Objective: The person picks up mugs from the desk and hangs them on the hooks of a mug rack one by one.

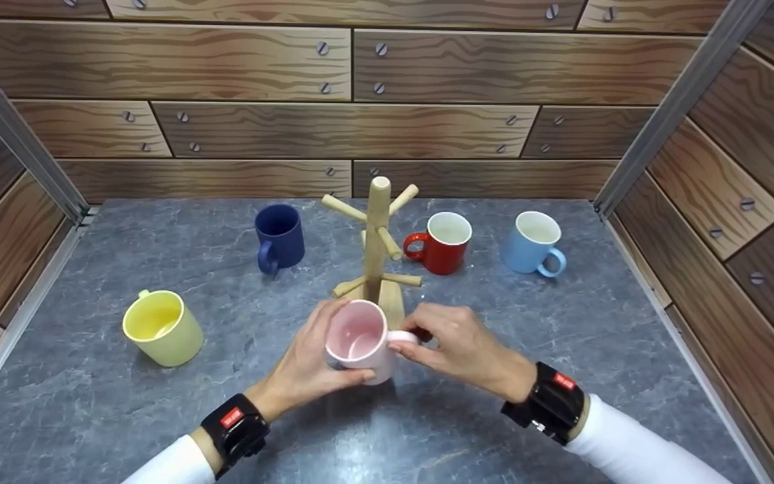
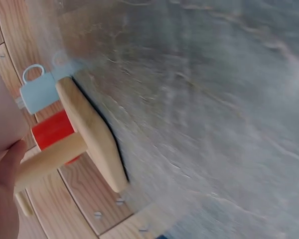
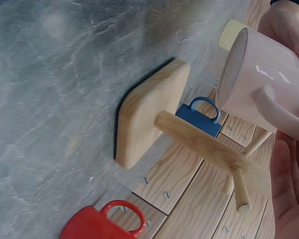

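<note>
A pink mug (image 1: 380, 366) is held up off the table between both hands, its mouth tilted toward the head camera. My left hand (image 1: 306, 359) grips its body from the left, thumb across the near side. On the other side my right hand (image 1: 457, 343) pinches the mug's handle, which points right. Just behind the mug stands a wooden mug tree (image 1: 375, 249) with several bare pegs; the mug hides part of its base. In the right wrist view the pink mug (image 3: 274, 74) hangs beside the tree's post (image 3: 204, 142), above the level of the base.
A yellow mug (image 1: 172, 339) stands at the left and a dark blue mug (image 1: 286, 238) behind it. Right of the tree are a red mug (image 1: 444, 255) and a light blue mug (image 1: 525, 252). Wood-patterned walls (image 1: 252, 128) enclose the grey marbled table (image 1: 239, 430).
</note>
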Motion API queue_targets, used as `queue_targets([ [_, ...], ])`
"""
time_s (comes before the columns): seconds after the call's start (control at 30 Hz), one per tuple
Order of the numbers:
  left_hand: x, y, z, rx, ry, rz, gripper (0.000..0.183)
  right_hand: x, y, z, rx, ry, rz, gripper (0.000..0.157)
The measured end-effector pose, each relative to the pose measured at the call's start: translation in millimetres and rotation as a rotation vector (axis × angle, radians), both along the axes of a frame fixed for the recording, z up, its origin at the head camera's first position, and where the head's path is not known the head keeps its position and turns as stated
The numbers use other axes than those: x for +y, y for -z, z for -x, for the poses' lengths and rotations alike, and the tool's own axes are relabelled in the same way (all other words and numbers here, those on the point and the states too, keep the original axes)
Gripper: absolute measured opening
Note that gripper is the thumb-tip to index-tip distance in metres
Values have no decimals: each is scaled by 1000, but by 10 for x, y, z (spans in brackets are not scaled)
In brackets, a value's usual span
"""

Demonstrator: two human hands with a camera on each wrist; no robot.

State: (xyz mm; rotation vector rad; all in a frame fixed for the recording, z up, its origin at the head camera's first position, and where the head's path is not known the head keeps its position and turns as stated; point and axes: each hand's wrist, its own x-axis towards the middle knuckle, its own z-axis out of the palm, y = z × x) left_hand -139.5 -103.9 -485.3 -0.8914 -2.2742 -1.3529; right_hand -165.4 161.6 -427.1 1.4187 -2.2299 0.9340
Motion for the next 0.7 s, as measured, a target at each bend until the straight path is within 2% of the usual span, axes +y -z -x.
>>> queue_targets([
  [0.13, -113, 33, -24, -1, -41, -42, 100, -65, -3, 15, 19, -10, 1, 15],
  [0.3, -242, 36, -12, 7, -86, -69, 98, -133, 5, 36, -48, -25, -1, 13],
  [0.43, -343, -3, 43, 26, -124, -66, 97, -202, -9, 48, -64, -28, 12, 16],
  [0.57, -432, -48, 99, 30, -133, -73, 96, -281, -45, 56, -52, -30, 34, 20],
  [0.7, -509, -24, 129, 27, -125, -114, 93, -368, -61, 73, -27, -19, 48, 23],
])
